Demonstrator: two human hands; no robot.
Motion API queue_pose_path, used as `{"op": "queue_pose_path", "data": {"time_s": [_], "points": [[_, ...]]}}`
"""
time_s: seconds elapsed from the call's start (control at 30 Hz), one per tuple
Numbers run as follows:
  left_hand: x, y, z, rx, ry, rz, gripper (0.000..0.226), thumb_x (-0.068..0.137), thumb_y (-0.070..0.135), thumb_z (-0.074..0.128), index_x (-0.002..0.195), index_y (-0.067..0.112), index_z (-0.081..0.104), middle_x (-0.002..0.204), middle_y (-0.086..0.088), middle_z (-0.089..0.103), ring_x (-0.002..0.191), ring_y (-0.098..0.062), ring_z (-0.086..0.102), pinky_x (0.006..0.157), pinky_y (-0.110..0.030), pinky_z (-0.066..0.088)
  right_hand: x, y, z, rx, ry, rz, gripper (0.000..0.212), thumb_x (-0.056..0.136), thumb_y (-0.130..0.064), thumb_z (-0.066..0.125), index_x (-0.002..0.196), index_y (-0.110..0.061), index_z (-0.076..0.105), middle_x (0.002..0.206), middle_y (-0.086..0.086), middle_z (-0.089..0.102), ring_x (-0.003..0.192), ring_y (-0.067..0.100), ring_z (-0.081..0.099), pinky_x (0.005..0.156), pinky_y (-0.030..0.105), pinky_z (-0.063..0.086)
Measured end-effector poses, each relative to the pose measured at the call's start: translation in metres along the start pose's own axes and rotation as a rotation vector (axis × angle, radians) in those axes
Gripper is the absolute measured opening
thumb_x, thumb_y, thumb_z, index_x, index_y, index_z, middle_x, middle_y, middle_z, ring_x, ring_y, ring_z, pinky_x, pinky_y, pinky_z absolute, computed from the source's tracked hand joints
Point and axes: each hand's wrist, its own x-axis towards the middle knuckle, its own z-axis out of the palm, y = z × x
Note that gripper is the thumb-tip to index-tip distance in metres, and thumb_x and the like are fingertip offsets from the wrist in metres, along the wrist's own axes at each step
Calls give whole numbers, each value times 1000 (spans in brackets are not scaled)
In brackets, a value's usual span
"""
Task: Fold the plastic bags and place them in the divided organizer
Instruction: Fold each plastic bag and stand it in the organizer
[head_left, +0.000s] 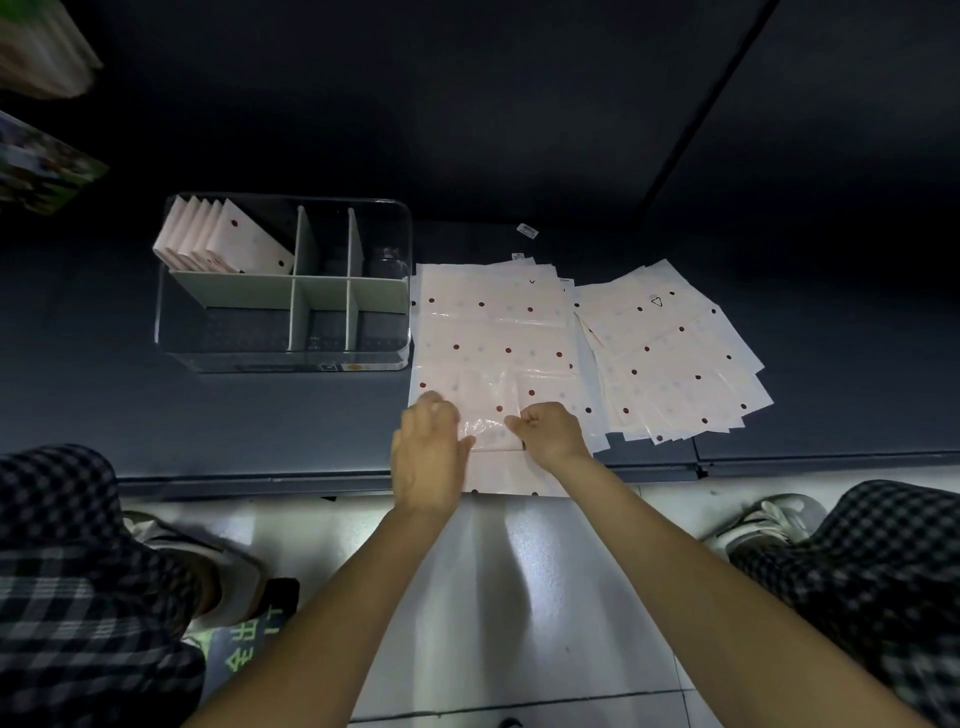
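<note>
Both hands (483, 436) apparently pinch the spread plastic bag's (493, 332) near edge.

Green Chinese characters, partly hidden, on the floor marking (249, 644); triangle symbol on a spread plastic bag (656, 301).

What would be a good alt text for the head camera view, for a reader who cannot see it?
Two bare hands, left hand flat and right hand pinching, work the near edge of a dotted plastic bag on a dark table. Further bags lie fanned out on its right; on its left, a clear divided organizer holds folded bags in one far compartment.
</note>
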Motion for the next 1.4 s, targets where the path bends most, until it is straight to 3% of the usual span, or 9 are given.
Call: {"op": "queue_pose_path", "data": {"time_s": [0.1, 0.2, 0.4, 0.5, 0.6, 0.77, 0.93, 1.07, 1.4], "points": [[2, -7, 6, 257, -213, 425, 58, 101, 38, 33, 150, 13, 14, 158, -2, -8, 145, -20, -13, 118, -35, -9, 2, 1, 0, 5, -9, 3, 48, 92, -29, 56, 53, -16, 31, 55, 0, 38, 65, 22, 39, 63, 29, 31], [2, -19, 12, 442, -323, 488, 70, 98, 55, 12, 145, 14, -21, 152, -1, -28, 137, -14, -29, 114, -33, -20, 3, 2, -2, 12, -23, 12, 44, 91, -31, 56, 54, -16, 37, 63, 5, 49, 67, 21, 45, 65, 30, 35], [3, -24, 16, 466, -350, 464, 72, 93, 61, 7, 140, 21, -30, 151, -3, -30, 139, -16, -29, 116, -36, -17, -13, 4, 5, -108, 173, -65, 18, 91, -31, 57, 93, -14, 61, 96, 3, 66, 96, 24, 56, 87, 37, 44], [3, -22, 17, 458, -363, 445, 72, 93, 61, 6, 141, 20, -28, 151, -4, -30, 141, -17, -27, 116, -38, -15, -29, 19, 14, -346, 413, -487, 25, 89, -20, 60, 112, -10, 62, 117, 7, 62, 111, 29, 55, 96, 38, 42], [2, -22, 17, 467, -378, 440, 73, 94, 60, 8, 144, 17, -25, 152, -4, -30, 138, -16, -30, 116, -38, -16, -35, 43, 19, -600, 391, -922, 38, 89, -24, 62, 121, -4, 62, 129, 9, 60, 123, 26, 53, 104, 46, 40], [5, -24, 14, 457, -402, 464, 77, 93, 63, 9, 141, 17, -28, 152, -3, -31, 141, -17, -26, 117, -38, -15, -39, 70, 10, -816, 258, -940, 54, 96, -40, 30, 132, -7, 53, 140, 7, 49, 131, 22, 45, 105, 46, 41], [5, -26, 12, 440, -428, 453, 78, 91, 66, 11, 141, 22, -29, 150, -2, -32, 141, -16, -26, 118, -38, -11, -43, 67, 0, -789, 327, -905, 40, 94, -35, 48, 122, -12, 63, 131, 2, 58, 123, 22, 54, 101, 49, 43], [7, -26, 11, 396, -446, 446, 77, 91, 66, 12, 143, 24, -26, 150, 1, -32, 140, -13, -27, 116, -34, -17, -39, 44, -3, -544, 445, -905, 20, 67, -21, 85, 84, -15, 77, 96, -2, 74, 92, 20, 69, 83, 37, 54], [13, -24, 4, 285, -482, 421, 66, 98, 54, 18, 148, 26, -15, 154, 6, -25, 141, -7, -23, 115, -29, -16, -26, 25, -2, -789, 393, -961, 27, 40, 0, 84, 58, -12, 68, 67, 0, 68, 57, 15, 62, 58, 22, 52]]}}
